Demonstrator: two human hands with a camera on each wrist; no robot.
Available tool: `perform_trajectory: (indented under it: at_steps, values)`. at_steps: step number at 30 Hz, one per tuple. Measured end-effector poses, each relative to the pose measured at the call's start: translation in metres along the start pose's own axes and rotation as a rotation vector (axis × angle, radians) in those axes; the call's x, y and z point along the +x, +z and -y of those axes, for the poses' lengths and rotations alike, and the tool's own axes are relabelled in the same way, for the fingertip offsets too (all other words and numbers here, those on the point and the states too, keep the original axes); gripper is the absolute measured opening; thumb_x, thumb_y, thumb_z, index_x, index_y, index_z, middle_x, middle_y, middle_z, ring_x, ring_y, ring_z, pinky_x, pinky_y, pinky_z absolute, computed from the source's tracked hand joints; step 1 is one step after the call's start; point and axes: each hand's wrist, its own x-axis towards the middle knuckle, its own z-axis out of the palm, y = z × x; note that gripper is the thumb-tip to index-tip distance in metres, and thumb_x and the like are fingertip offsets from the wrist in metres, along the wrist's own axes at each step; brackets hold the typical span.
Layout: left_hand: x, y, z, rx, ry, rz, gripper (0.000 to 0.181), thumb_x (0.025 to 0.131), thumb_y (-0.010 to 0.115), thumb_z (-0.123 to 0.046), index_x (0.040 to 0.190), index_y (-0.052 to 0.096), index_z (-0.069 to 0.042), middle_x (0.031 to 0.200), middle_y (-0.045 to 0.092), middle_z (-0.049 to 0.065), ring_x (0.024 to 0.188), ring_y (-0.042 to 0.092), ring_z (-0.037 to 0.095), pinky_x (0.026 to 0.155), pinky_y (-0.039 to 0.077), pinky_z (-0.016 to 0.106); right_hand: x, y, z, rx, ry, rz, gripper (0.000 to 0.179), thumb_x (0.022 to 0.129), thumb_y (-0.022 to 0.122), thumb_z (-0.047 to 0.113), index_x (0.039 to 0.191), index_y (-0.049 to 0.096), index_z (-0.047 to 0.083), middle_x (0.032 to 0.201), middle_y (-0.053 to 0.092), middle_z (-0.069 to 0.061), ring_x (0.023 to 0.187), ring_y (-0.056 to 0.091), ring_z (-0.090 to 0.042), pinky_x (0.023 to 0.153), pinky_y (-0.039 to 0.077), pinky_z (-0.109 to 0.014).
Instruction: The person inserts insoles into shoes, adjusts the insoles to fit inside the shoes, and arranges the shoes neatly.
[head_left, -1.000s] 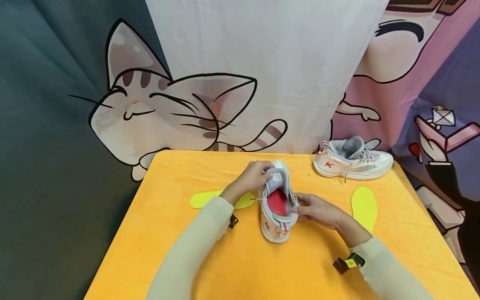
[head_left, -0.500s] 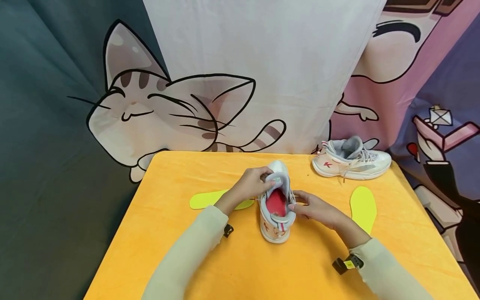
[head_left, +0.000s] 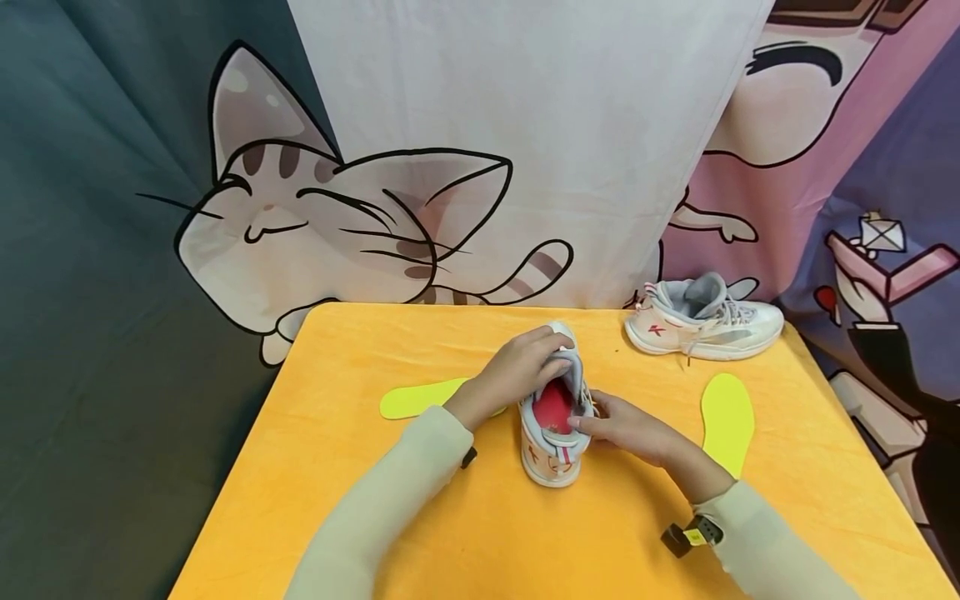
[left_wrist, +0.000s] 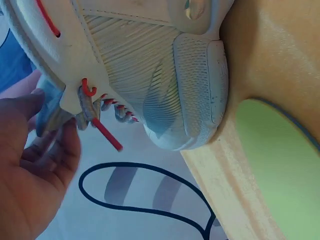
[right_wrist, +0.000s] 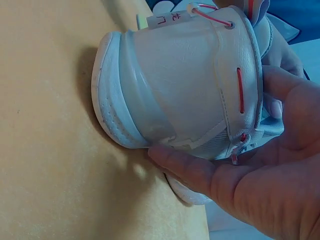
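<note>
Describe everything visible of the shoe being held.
The white shoe, leather-like with ribbed panels and red cord, stands upright on the yellow table, toe pointing away. A striped tab marks its heel. Gray lining surrounds its red interior. The left grip pinches its tongue; the right grip holds its right side.

Smooth, leather-like upper on the near shoe (head_left: 550, 457), with a soft sheen; finely ribbed side panel (left_wrist: 137, 62), a matt, rubbery-looking sole (right_wrist: 106, 92), and a red lace (left_wrist: 106, 134) of cord. And the yellow insole (head_left: 727, 417) at right looks flat and matt; the surface (head_left: 480, 533) wears soft, matt cloth; the backdrop (head_left: 562, 100) is smooth printed fabric; the sleeves (head_left: 397, 492), matt cloth.
</note>
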Motion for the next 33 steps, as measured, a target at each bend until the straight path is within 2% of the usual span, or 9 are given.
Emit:
perform_trajectory:
  at_steps: [5,9,12,16,23,29,33]
  values:
    - [0.007,0.003,0.002,0.042,0.104,-0.057,0.024,0.103,0.064,-0.027,0.122,0.072,-0.014,0.108,0.065,0.002,0.090,0.064,0.013,0.088,0.057,0.025,0.001,0.000,0.002,0.018,-0.009,-0.001,0.068,0.105,0.059,0.024,0.152,0.028,-0.014,0.139,0.055,-0.032,0.117,0.062,-0.024,0.099,0.055,-0.036]
    - [0.013,0.005,0.008,0.021,0.135,-0.085,0.022,0.103,0.064,-0.023,0.119,0.074,-0.012,0.105,0.067,0.003,0.090,0.065,0.013,0.087,0.057,0.024,0.001,0.001,0.003,0.036,-0.020,0.005,0.067,0.104,0.061,0.020,0.151,0.029,-0.015,0.136,0.055,-0.033,0.113,0.064,-0.022,0.097,0.056,-0.033]
    - [0.016,0.005,0.013,-0.004,0.136,-0.083,0.022,0.102,0.065,-0.020,0.118,0.075,-0.009,0.105,0.069,0.005,0.093,0.067,0.016,0.090,0.057,0.026,0.002,0.001,0.003,0.055,-0.019,0.007,0.067,0.102,0.062,0.017,0.151,0.030,-0.016,0.136,0.055,-0.034,0.112,0.065,-0.023,0.095,0.057,-0.032]
    - [0.020,0.005,0.017,-0.029,0.108,-0.059,0.023,0.102,0.066,-0.020,0.118,0.077,-0.008,0.107,0.072,0.006,0.097,0.068,0.017,0.092,0.057,0.026,0.001,0.001,0.002,0.066,-0.006,0.006,0.069,0.101,0.063,0.014,0.152,0.028,-0.016,0.137,0.053,-0.035,0.113,0.064,-0.027,0.093,0.058,-0.031]
    - [0.030,0.007,0.026,-0.051,0.031,-0.027,0.023,0.101,0.066,-0.022,0.118,0.079,-0.012,0.106,0.075,0.003,0.098,0.069,0.015,0.090,0.056,0.023,0.000,0.000,0.008,0.026,0.012,-0.005,0.065,0.098,0.065,0.014,0.147,0.036,-0.017,0.131,0.058,-0.032,0.103,0.064,-0.016,0.090,0.057,-0.027]
    - [0.035,0.010,0.034,-0.082,-0.054,-0.002,0.024,0.100,0.067,-0.023,0.117,0.079,-0.013,0.107,0.076,0.004,0.098,0.069,0.015,0.088,0.056,0.021,0.001,0.001,0.010,0.015,0.020,-0.014,0.066,0.096,0.066,0.013,0.147,0.037,-0.017,0.131,0.057,-0.032,0.101,0.063,-0.017,0.087,0.057,-0.024]
    - [0.037,0.010,0.037,-0.103,-0.086,0.023,0.024,0.100,0.066,-0.024,0.118,0.079,-0.013,0.107,0.076,0.004,0.097,0.068,0.013,0.084,0.055,0.018,0.002,0.002,0.010,0.031,0.022,-0.022,0.067,0.097,0.066,0.012,0.148,0.035,-0.018,0.132,0.056,-0.032,0.103,0.064,-0.018,0.088,0.058,-0.025]
